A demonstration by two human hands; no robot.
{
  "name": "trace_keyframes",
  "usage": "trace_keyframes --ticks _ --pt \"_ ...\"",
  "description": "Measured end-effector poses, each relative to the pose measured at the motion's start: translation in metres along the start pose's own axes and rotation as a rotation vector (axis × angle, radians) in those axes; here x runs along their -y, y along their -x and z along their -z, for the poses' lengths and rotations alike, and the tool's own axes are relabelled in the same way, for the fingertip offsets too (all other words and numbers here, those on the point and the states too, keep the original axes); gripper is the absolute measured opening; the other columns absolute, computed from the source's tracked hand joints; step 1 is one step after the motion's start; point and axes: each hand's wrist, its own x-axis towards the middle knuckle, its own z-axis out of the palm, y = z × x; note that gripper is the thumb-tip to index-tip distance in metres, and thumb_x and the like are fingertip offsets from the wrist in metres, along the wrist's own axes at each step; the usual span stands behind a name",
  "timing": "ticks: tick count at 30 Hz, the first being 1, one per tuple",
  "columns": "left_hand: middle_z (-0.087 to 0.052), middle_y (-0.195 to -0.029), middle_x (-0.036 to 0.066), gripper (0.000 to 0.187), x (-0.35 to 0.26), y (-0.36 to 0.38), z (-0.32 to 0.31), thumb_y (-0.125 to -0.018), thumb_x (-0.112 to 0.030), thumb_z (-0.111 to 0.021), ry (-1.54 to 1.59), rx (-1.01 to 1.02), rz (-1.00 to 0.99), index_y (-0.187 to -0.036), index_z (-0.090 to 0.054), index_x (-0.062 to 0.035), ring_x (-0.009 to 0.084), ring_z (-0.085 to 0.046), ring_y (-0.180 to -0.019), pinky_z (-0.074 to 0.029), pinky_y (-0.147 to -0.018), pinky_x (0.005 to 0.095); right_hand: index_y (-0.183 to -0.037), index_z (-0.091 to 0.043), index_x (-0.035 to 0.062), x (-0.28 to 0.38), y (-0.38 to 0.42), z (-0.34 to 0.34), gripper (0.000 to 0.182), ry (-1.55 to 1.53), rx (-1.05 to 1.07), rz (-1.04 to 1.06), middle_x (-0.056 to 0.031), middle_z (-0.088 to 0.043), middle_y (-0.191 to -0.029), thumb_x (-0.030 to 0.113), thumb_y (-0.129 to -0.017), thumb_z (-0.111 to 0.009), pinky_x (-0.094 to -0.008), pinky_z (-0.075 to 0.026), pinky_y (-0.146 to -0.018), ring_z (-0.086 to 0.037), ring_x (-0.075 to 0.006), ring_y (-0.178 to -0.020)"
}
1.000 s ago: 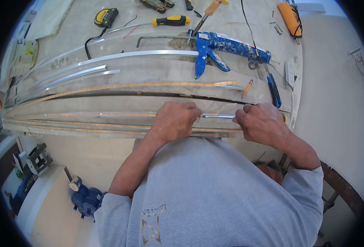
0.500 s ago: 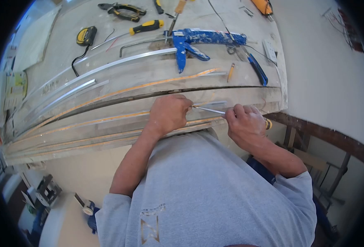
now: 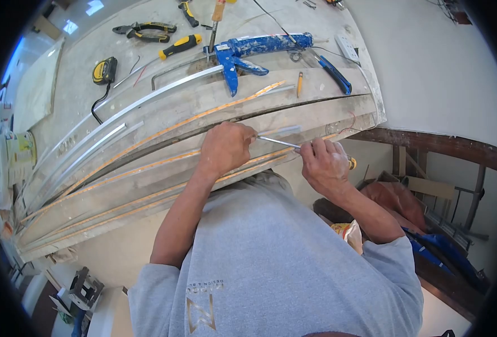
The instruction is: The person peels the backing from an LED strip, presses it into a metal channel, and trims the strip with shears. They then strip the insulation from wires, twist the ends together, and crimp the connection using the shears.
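My right hand [image 3: 324, 166] is wrapped round a screwdriver [image 3: 279, 142], its yellow-and-black handle end showing past my palm. The metal shaft points left, with its tip at the fingertips of my left hand [image 3: 226, 148]. My left fingers are closed in a pinch on an orange LED strip [image 3: 167, 162], which runs in from the left along a thin channel; the pinched part is mostly hidden. Nearer my body, more orange strips [image 3: 119, 209] lie along the front of the worktable [image 3: 170, 126]. Another strip [image 3: 203, 113] curves across the boards beyond my hands.
Beyond my hands lie a blue caulking gun [image 3: 231, 62], a utility knife [image 3: 334, 74], a pencil [image 3: 299, 84], pliers [image 3: 147, 32], another screwdriver [image 3: 182, 46] and a tape measure [image 3: 104, 71]. Metal channels [image 3: 164, 90] stretch leftward. A power strip [image 3: 347, 49] sits at the right edge.
The camera view has shifted and turned slightly, so the table appears tilted differently. Both hands keep their grips, with the screwdriver tip still at my left fingers.
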Motion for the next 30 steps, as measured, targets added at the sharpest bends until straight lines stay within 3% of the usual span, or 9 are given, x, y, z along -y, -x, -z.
trace_keyframes --ticks 3,6,8,14,24,30 --pt "-0.077 -0.101 0.015 0.018 0.0 -0.002 0.001 -0.091 -0.016 -0.069 0.007 0.013 0.029 -0.103 -0.082 -0.0101 0.0394 -0.072 -0.095 -0.057 -0.084 0.0516 -0.09 -0.065 0.0043 -0.004 -0.002 -0.001 0.021 -0.035 -0.029 -0.004 -0.0076 -0.054 -0.08 0.024 -0.094 -0.069 -0.0407 -0.05 -0.064 -0.062 -0.0251 -0.073" --pt "-0.077 -0.104 0.014 0.018 -0.004 -0.002 0.002 -0.093 -0.015 -0.068 -0.019 0.057 0.067 -0.105 -0.081 -0.0104 0.0384 -0.072 -0.098 -0.056 -0.086 0.0509 -0.09 -0.066 0.0045 -0.018 -0.007 0.006 0.024 -0.168 0.091 -0.017 -0.0099 -0.059 -0.077 0.027 -0.099 -0.066 -0.0446 -0.053 -0.061 -0.067 -0.0288 -0.07" --pt "-0.077 -0.105 0.013 0.019 -0.004 0.001 0.002 -0.094 -0.016 -0.067 -0.019 0.031 0.042 -0.105 -0.081 -0.0106 0.0375 -0.071 -0.1 -0.056 -0.086 0.0503 -0.09 -0.068 0.0044 -0.032 -0.015 0.02 0.03 -0.292 0.349 -0.039 -0.0137 -0.065 -0.077 0.031 -0.103 -0.062 -0.0488 -0.054 -0.059 -0.07 -0.0334 -0.068" --pt "-0.075 -0.1 0.012 0.018 -0.001 0.004 -0.003 -0.094 -0.016 -0.067 -0.014 -0.019 0.011 -0.104 -0.08 -0.0107 0.0364 -0.071 -0.097 -0.056 -0.083 0.0502 -0.093 -0.068 0.0038 -0.058 -0.033 0.039 0.034 -0.317 0.544 0.007 -0.0172 -0.068 -0.08 0.033 -0.106 -0.059 -0.0511 -0.055 -0.061 -0.071 -0.0389 -0.071" --pt "-0.076 -0.097 0.013 0.016 0.003 0.001 -0.001 -0.091 -0.012 -0.066 0.026 -0.023 -0.008 -0.1 -0.079 -0.0101 0.0378 -0.071 -0.094 -0.056 -0.082 0.0508 -0.091 -0.069 0.003 -0.071 -0.047 0.028 0.033 -0.349 0.579 0.059 -0.0205 -0.069 -0.078 0.031 -0.105 -0.06 -0.0534 -0.056 -0.063 -0.071 -0.0414 -0.072" --pt "-0.076 -0.103 0.015 0.02 -0.001 0.0 0.013 -0.087 -0.011 -0.068 -0.004 0.097 -0.007 -0.104 -0.08 -0.0098 0.0393 -0.07 -0.098 -0.056 -0.087 0.0509 -0.09 -0.069 0.0018 -0.076 -0.059 0.029 0.03 -0.312 0.512 0.132 -0.0226 -0.07 -0.078 0.028 -0.103 -0.062 -0.053 -0.055 -0.062 -0.071 -0.0421 -0.071"
